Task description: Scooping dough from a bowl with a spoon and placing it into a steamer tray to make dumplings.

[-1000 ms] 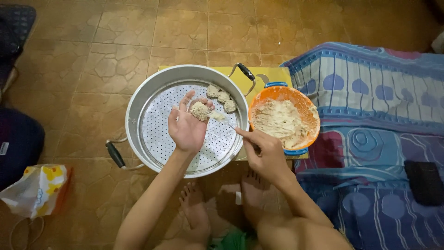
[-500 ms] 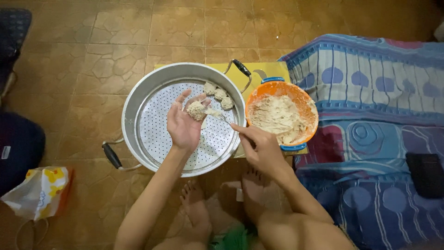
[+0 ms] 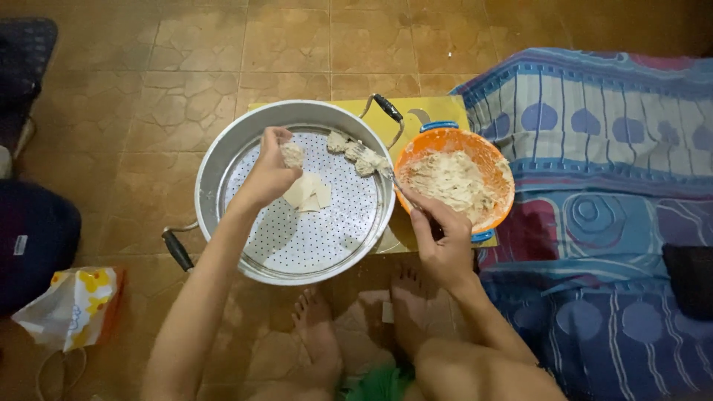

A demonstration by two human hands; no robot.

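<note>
Over the perforated steamer tray (image 3: 297, 245), we see the left hand (image 3: 269, 174) pinching a soft, sticky-looking dumpling (image 3: 292, 154) at its gathered top, while the right hand (image 3: 440, 241) closes on what seems a fork (image 3: 379, 165) beside the orange bowl (image 3: 475, 145).

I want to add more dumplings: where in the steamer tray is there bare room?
The round perforated metal steamer tray is bare across its lower half and right side. Its top rim is crowded: finished dumplings, and the left hand holding a dumpling over pale square wrappers.
</note>
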